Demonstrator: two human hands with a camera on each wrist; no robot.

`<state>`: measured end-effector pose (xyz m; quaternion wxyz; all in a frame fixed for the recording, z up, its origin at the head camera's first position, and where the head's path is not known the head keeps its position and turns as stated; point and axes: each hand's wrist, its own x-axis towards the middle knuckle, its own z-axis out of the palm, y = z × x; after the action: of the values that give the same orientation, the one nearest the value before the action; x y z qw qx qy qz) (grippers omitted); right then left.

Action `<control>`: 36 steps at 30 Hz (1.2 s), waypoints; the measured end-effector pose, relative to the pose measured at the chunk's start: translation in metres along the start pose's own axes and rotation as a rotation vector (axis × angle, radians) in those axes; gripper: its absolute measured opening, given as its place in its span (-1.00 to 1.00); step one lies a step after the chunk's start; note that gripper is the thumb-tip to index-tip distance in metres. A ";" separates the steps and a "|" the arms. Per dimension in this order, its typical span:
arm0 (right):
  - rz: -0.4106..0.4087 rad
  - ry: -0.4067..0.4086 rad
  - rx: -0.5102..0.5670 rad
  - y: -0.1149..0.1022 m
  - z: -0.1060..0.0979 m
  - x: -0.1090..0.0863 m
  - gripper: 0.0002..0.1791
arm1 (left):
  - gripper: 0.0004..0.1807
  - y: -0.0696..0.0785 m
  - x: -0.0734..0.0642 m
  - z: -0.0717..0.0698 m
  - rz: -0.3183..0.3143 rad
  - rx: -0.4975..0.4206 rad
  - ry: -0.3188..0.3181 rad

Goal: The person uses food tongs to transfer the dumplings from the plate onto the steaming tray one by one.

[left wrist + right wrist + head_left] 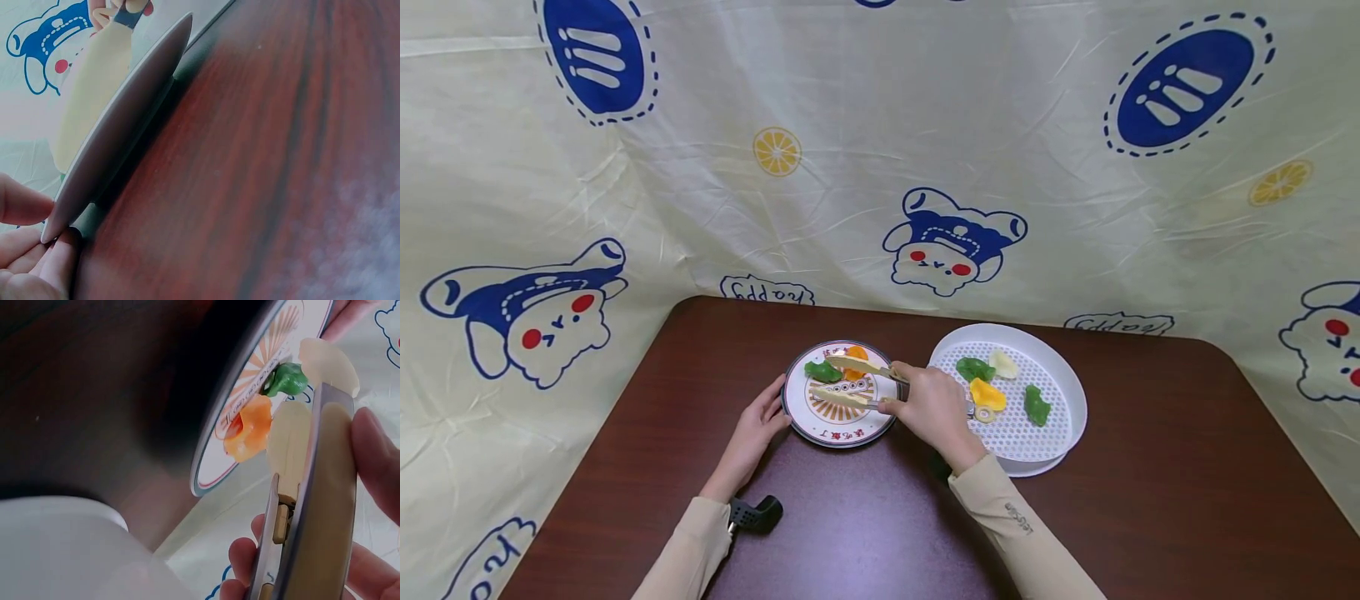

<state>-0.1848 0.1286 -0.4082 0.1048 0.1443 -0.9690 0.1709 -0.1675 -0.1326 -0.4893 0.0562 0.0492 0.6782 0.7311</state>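
Note:
My left hand (754,429) pinches the left rim of a round white plate (808,419), thumb above and fingers beneath in the left wrist view. On the plate are a green pepper-like piece (822,372) and an orange one (247,434). My right hand (936,408) grips metal tongs with broad cream tips (842,398) over the plate. Those tips are spread apart, with no piece held between them.
Right of the plate stands a white perforated basket (1072,392) in a tray. It holds two green pieces (1037,406), a yellow piece (987,393) and a pale piece (1003,364). A patterned sheet (835,217) hangs behind the brown table (1150,467).

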 end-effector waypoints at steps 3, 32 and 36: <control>-0.006 0.011 -0.001 -0.002 0.003 0.002 -0.39 | -0.29 0.000 0.000 0.000 0.002 -0.001 -0.001; -0.068 0.191 0.002 -0.003 0.001 -0.005 -0.61 | -0.29 0.000 0.001 0.001 0.011 0.003 -0.001; -0.079 0.209 0.015 0.004 -0.010 -0.009 -0.61 | -0.30 0.000 0.001 0.001 0.002 0.013 0.000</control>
<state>-0.1761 0.1381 -0.4021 0.2111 0.1643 -0.9450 0.1881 -0.1684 -0.1314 -0.4896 0.0550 0.0504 0.6829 0.7267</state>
